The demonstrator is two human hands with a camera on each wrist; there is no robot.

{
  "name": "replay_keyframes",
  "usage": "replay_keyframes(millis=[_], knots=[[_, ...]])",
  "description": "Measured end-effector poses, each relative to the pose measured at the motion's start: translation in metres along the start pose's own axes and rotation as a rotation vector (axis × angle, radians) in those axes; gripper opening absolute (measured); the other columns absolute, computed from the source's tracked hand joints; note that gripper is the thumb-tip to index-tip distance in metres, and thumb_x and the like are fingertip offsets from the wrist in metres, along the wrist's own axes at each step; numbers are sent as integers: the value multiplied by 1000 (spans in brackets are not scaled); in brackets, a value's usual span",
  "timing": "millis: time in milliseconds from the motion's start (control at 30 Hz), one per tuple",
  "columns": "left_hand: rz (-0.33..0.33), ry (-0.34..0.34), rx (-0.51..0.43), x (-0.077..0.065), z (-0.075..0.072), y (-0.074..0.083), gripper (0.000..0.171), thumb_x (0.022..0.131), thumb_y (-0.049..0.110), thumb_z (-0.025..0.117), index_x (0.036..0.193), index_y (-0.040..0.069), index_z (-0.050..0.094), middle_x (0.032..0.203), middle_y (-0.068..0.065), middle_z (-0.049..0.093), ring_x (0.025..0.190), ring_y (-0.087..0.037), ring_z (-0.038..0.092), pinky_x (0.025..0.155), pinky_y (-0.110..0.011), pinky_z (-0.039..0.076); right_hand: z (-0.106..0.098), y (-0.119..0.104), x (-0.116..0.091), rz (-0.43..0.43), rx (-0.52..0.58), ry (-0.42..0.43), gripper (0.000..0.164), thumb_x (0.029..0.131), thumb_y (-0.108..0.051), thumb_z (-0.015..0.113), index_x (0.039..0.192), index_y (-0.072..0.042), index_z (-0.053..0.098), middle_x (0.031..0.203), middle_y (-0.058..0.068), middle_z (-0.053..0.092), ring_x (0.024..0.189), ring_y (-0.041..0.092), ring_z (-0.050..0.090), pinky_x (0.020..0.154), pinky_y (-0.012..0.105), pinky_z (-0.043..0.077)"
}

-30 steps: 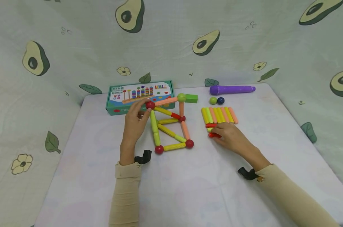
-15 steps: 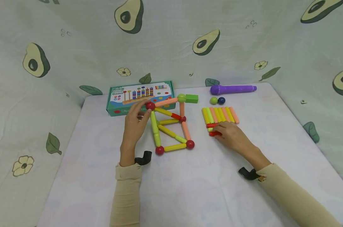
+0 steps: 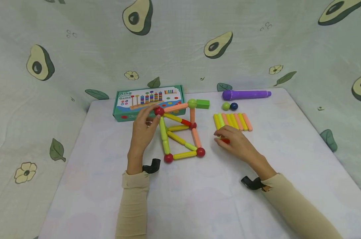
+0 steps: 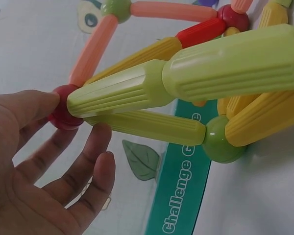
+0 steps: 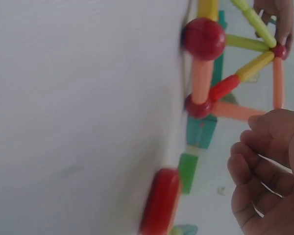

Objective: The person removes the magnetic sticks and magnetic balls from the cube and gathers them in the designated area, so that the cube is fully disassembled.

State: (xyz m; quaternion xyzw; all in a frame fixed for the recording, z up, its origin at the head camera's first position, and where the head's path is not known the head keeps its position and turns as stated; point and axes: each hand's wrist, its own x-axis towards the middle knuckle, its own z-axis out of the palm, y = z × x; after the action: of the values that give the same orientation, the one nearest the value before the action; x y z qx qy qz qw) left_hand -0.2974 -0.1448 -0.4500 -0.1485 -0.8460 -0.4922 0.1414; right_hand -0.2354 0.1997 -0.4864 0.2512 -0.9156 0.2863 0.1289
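My left hand [image 3: 142, 129] pinches a red ball [image 3: 159, 111] at the upper left corner of a magnetic stick-and-ball frame [image 3: 184, 155]. In the left wrist view, thumb and fingertips meet that ball, and light green sticks [image 4: 117, 90] run from it. The frame has yellow, orange, red and green sticks joined by red and green balls. My right hand [image 3: 238, 142] hovers just over a red stick [image 3: 225, 140] lying on the table. In the right wrist view its fingers [image 5: 257, 166] are loosely bent with nothing between them, apart from the red stick [image 5: 160, 201].
Behind the right hand lies a row of yellow, green and orange sticks [image 3: 232, 121]. Beyond it are a green ball [image 3: 226, 106], a dark blue ball [image 3: 234, 106] and a purple wand [image 3: 247, 95]. A game box [image 3: 149, 101] and green block [image 3: 202, 104] stand behind the frame.
My right hand has lifted off the short red and green sticks and shifted a little left. The left hand stays on the red ball, and the frame has not moved.
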Motion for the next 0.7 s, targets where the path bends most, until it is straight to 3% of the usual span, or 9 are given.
replay_keyframes(millis=[200,400,567,700], knots=[[-5,-6,-3,0,0,-2,40,101,24,62,141,25,58,140,-2,52,98,-23,66,87,-38,53,17,-34,19,-30,180,-41,17,91,-7,72,108,-6,72,99,-2,66,88,15,61,74,38,56],[3,1,-6,-1,-2,-3,40,101,24,62,140,27,58,139,-1,53,97,-23,66,86,-38,53,50,-70,39,-22,336,-103,18,94,-14,71,110,-5,71,93,-6,64,83,9,56,69,31,53],[18,15,-28,0,-1,-5,39,101,22,63,139,24,60,138,0,54,95,-23,66,84,-38,53,79,-85,59,58,457,-137,24,95,-16,70,115,-3,70,97,-4,65,85,12,58,73,28,52],[22,10,-41,1,0,-4,38,101,23,62,139,22,60,137,1,54,94,-23,67,83,-38,53,95,-86,68,180,576,-230,32,95,-19,71,123,-4,67,102,-1,68,88,14,62,76,27,54]])
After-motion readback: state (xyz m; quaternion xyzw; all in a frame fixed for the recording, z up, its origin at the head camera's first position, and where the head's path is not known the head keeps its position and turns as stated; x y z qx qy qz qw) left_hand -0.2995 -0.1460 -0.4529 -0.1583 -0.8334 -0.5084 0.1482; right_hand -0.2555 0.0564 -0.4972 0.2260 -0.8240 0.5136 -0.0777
